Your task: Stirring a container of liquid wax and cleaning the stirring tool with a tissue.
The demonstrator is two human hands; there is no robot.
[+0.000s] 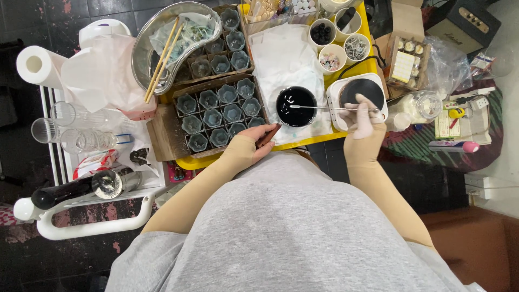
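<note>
Head view: right hand [365, 120], gloved, fingers pinched on thin metal rod [332, 108]. Rod's long axis runs left from the fingertips; its far tip sits in black bowl [296, 106]. Left hand [258, 138], near the bowl's near-left rim, fingers closed around brown stick [268, 135].

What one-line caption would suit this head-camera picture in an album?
Right hand holds a thin metal rod over a pot of black liquid; left hand grips its handle.
</note>
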